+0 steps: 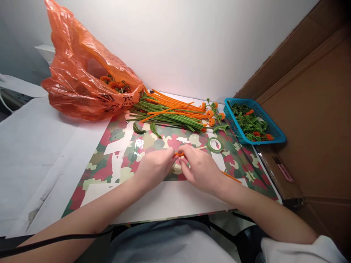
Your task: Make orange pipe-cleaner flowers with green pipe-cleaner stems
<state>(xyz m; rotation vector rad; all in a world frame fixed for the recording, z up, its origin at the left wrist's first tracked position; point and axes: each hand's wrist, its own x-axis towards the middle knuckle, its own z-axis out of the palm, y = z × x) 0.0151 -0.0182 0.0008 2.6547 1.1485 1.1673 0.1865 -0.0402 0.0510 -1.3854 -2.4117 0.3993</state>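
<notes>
An orange pipe cleaner [231,177] runs under my right hand [201,168], its free end sticking out past the wrist. A short bent orange piece shows between both sets of fingertips, pinched by my left hand [156,164] and my right. The two hands almost meet over the front of the patterned board. A thin pale stick [202,148] pokes out behind my right hand; whether the fingers hold it is hidden. Just beyond lies a roll of green tape [211,146]. Behind it are bundles of green pipe cleaners [172,116] and orange pipe cleaners [170,99].
An orange plastic bag [90,87] with orange flowers inside stands at the back left. A blue basket [276,128] of green and orange pieces sits at the right. Two green leaves [155,130] and a flowered stem [222,124] lie on the board. Cardboard [309,102] walls the right side.
</notes>
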